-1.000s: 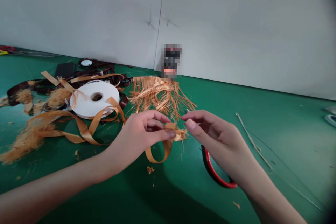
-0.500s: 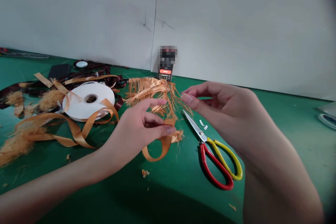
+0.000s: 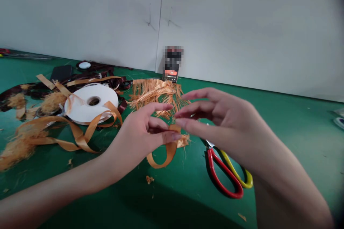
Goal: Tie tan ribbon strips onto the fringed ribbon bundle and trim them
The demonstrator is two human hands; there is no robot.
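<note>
The left hand [image 3: 138, 139] pinches a narrow loop of orange satin ribbon [image 3: 165, 154] between thumb and fingers, the loop hanging just below them. The right hand [image 3: 224, 125] is open and slightly blurred, its fingertips [image 3: 180, 123] reaching in beside the ribbon, perhaps not quite touching it. The two hands are close but apart. Behind them lies a frayed orange ribbon fringe [image 3: 157, 96]. Red-and-yellow-handled steel scissors [image 3: 225, 175] lie under the right wrist on a green cutting mat [image 3: 295, 132], and a white ribbon spool [image 3: 91, 102] sits further left.
</note>
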